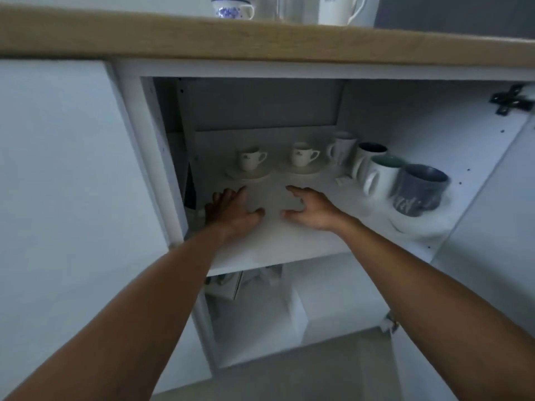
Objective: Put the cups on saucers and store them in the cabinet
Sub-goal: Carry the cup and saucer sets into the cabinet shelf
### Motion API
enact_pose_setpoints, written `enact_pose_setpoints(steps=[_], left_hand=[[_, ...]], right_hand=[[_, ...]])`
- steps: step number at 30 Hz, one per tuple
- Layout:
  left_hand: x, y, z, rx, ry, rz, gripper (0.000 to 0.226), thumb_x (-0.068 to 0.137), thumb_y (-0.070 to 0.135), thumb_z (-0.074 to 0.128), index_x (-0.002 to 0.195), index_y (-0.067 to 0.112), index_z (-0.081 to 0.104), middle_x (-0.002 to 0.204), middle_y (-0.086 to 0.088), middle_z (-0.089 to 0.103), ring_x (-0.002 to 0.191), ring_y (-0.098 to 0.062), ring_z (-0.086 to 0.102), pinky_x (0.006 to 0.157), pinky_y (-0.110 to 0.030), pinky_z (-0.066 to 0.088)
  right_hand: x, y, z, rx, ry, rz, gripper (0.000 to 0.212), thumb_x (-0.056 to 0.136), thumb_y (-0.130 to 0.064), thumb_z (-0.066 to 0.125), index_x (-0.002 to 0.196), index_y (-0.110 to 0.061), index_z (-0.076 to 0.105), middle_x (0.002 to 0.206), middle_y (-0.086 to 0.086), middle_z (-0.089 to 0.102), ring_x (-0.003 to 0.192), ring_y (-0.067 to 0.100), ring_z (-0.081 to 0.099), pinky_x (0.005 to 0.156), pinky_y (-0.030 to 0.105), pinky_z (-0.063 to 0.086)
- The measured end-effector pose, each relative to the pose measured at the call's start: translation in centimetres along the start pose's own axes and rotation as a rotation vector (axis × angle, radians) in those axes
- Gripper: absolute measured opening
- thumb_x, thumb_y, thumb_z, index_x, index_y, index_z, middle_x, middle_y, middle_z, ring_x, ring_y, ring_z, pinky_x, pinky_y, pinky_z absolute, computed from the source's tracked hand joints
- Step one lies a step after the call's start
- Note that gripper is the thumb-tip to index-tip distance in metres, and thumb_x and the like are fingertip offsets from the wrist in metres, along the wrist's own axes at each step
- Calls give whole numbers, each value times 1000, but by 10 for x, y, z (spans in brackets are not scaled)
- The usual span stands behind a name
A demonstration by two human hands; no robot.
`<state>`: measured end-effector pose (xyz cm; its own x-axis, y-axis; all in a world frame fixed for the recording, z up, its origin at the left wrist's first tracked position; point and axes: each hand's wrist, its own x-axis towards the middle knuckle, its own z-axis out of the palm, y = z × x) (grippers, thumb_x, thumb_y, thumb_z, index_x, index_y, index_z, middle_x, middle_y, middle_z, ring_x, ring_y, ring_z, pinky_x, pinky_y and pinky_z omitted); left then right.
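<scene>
White base cabinet (136, 117) stands open under a light wooden countertop (260, 39); its door (492, 198) is swung out to the right, black hinge (511, 99) visible at the top. White upper shelf (275, 247) runs across the opening, with a lower compartment beneath holding pale boxes and papers, too dim to identify.

Both bare forearms reach in from below. Left hand (231, 212) is palm down over the front left of the shelf, fingers spread and loose, gripping nothing. Right hand (311, 209) is just beside it, fingers apart and slightly curled, also empty. Whether either palm touches the shelf cannot be told.

Along the right side of the shelf, a row of four tall mugs: blue-grey speckled mug (418, 191) nearest the front, then white mug with green interior (382, 176), white mug with dark interior (367, 159), and a plain white mug (341, 147) furthest back.

Behind the hands, at mid-shelf: left small white cup (250, 159) stands upright on a white saucer (246, 175); right small white cup (302, 154) stands upright on its own white saucer (304, 170). The two sets are near each other, not touching, handles to the right.

On the countertop above: a blue-patterned white cup (231, 8) and a tall white mug (340, 10), partly cut off by the frame edge.
</scene>
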<state>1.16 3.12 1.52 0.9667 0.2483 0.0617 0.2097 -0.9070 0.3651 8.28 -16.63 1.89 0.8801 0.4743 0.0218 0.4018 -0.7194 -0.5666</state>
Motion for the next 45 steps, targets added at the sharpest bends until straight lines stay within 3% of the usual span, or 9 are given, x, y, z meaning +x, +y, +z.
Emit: enact_pose_setpoints(steps=[7, 15, 23, 30, 33, 37, 45], left_hand=[[-50, 21, -59, 5, -130, 122, 78, 89, 60, 49, 154, 35, 13, 162, 1, 16, 146, -30, 15, 117, -46, 19], [-156, 91, -167, -15, -338, 137, 77, 89, 65, 45, 154, 36, 15, 160, -1, 23, 146, -28, 16, 115, -48, 20], [-208, 184, -283, -78, -440, 240, 76, 90, 65, 43, 154, 36, 16, 159, 2, 25, 147, -24, 12, 116, -46, 17], [-160, 223, -336, -28, -285, 301, 77, 87, 64, 46, 153, 35, 20, 158, -1, 27, 147, -27, 13, 117, -48, 19], [-124, 223, -345, -29, -274, 274, 77, 86, 64, 48, 152, 36, 20, 158, 0, 25, 148, -26, 10, 118, -48, 17], [-59, 217, -348, -27, -258, 251, 76, 86, 65, 47, 151, 37, 22, 157, 0, 28, 148, -26, 11, 116, -49, 17], [93, 210, -329, -109, -273, 197, 76, 87, 59, 51, 152, 35, 21, 156, -4, 28, 145, -30, 19, 115, -52, 21]], right_hand=[[-68, -33, -34, -15, -66, 107, 84, 87, -49, 69, 156, -23, 28, 158, 13, 31, 143, 30, 33, 115, 37, 33], [-175, -103, -125, 65, -206, 248, 80, 91, -47, 65, 156, -21, 27, 159, 9, 29, 145, 26, 30, 115, 35, 31], [-251, -163, -237, 74, -155, 311, 80, 89, -53, 64, 155, -27, 28, 157, 8, 32, 145, 30, 28, 116, 45, 30], [-241, -171, -313, 112, -92, 305, 76, 91, -49, 63, 155, -24, 29, 153, 4, 35, 144, 26, 29, 115, 42, 31], [-215, -166, -335, 94, -56, 289, 78, 88, -56, 63, 154, -28, 31, 148, 0, 37, 142, 28, 31, 114, 48, 33], [-155, -155, -357, 54, -27, 316, 82, 88, -56, 62, 156, -25, 27, 158, 6, 28, 144, 34, 30, 114, 49, 33], [-8, -126, -375, 10, -9, 409, 80, 91, -51, 62, 156, -26, 24, 160, 6, 25, 148, 27, 21, 118, 42, 26]])
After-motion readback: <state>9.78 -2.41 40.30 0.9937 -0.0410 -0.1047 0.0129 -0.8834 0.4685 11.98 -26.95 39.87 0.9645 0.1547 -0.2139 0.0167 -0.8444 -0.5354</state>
